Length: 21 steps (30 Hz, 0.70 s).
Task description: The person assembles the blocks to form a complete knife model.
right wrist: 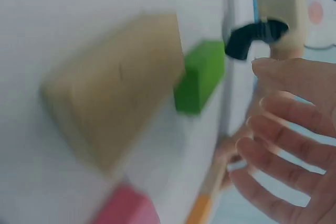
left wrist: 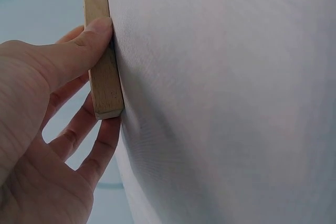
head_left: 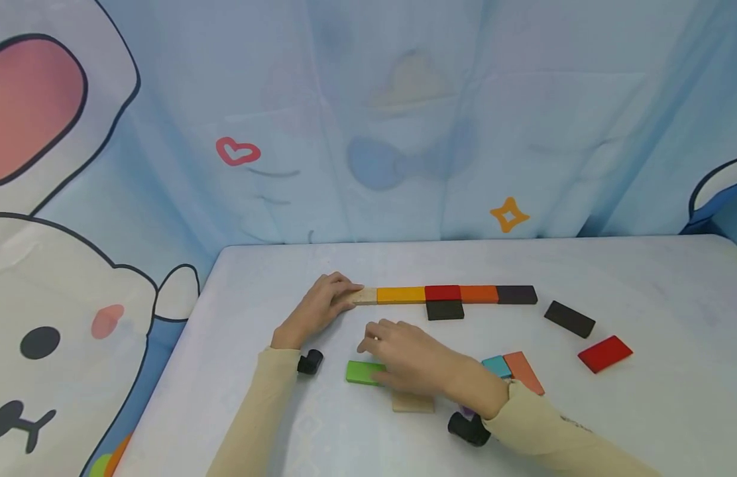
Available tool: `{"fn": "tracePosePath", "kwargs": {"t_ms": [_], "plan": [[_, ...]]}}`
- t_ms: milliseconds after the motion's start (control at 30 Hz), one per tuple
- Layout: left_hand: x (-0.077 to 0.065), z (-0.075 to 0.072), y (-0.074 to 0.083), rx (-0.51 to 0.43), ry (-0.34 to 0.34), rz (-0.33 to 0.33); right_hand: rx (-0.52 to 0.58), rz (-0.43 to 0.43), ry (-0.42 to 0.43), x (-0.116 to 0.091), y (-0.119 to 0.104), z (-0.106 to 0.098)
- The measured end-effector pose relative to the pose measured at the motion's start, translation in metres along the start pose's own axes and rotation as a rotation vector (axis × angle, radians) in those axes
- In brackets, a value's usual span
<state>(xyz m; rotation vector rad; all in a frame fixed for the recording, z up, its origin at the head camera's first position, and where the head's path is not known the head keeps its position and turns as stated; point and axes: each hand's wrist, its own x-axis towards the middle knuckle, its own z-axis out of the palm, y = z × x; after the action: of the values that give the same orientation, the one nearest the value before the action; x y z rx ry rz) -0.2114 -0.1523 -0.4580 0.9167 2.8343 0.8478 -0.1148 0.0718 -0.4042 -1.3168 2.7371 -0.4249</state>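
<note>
Wooden block [head_left: 365, 297] at the far row's left end, pinched by the left hand [head_left: 318, 307] between thumb and fingers; rightward run a yellow block [head_left: 401, 295], red block [head_left: 443, 293], orange block [head_left: 478, 295] and black block [head_left: 517, 295] along the white table [head_left: 655, 285]. Nearer, the right hand [head_left: 411, 354] hovers, fingers apart, by the green block [head_left: 361, 372]; a tan block [head_left: 413, 403] lies just near and right of the green one.
</note>
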Motion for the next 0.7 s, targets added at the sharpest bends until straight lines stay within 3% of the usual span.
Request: {"fn": "tracePosePath", "kwargs": {"t_ms": [233,467,700], "plan": [[-0.001,0.0,0.001,-0.012,-0.001,-0.012,0.057,0.072,-0.095,0.011,-0.016,0.025],[-0.002,-0.001,0.003,-0.032,0.003,-0.01,0.005,0.052,-0.022,0.015,-0.018,0.039],[-0.001,-0.001,0.003,-0.041,0.003,-0.011,0.057,0.041,-0.014,0.012,-0.017,0.038]]}}
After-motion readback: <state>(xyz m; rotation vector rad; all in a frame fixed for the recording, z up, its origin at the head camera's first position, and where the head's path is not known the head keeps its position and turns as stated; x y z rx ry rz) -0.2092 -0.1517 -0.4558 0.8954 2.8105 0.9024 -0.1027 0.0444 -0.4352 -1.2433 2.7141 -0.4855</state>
